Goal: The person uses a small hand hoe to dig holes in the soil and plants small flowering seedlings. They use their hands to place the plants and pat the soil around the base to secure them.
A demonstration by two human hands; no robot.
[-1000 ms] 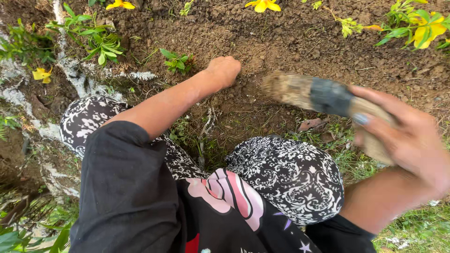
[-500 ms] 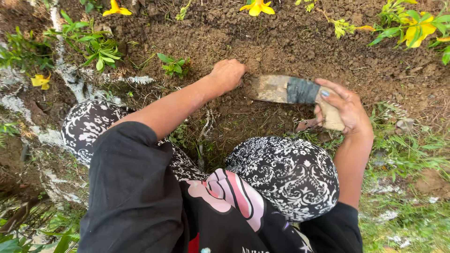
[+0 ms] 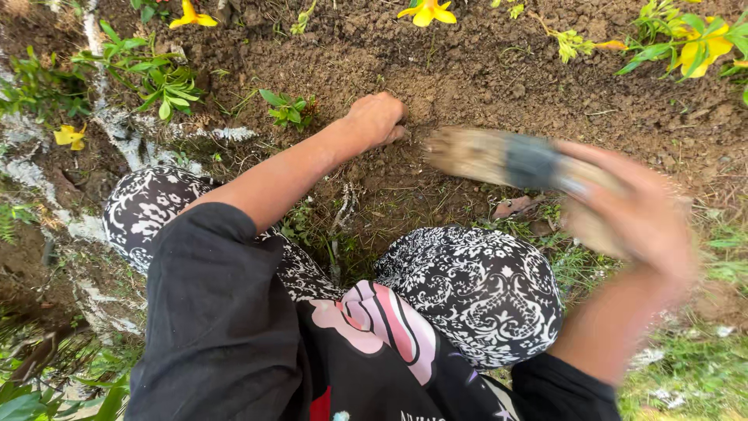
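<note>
Left hand (image 3: 376,118) curled into a loose fist, knuckles down against the bare brown soil (image 3: 467,70); right hand (image 3: 635,214), blurred, fingers wrapped around the handle of a hand hoe (image 3: 510,160), whose flat earth-caked blade points toward the left hand and ends just beside it. Soil around both hands crumbly and dry, thinning to sparse grass (image 3: 686,366) near the right hand; a small green seedling (image 3: 290,107) just left of the left hand; yellow flowers (image 3: 425,12) beyond both hands; whitish stone edging (image 3: 117,125) farther left, outdoors; patterned knees (image 3: 475,292) below the hands.
</note>
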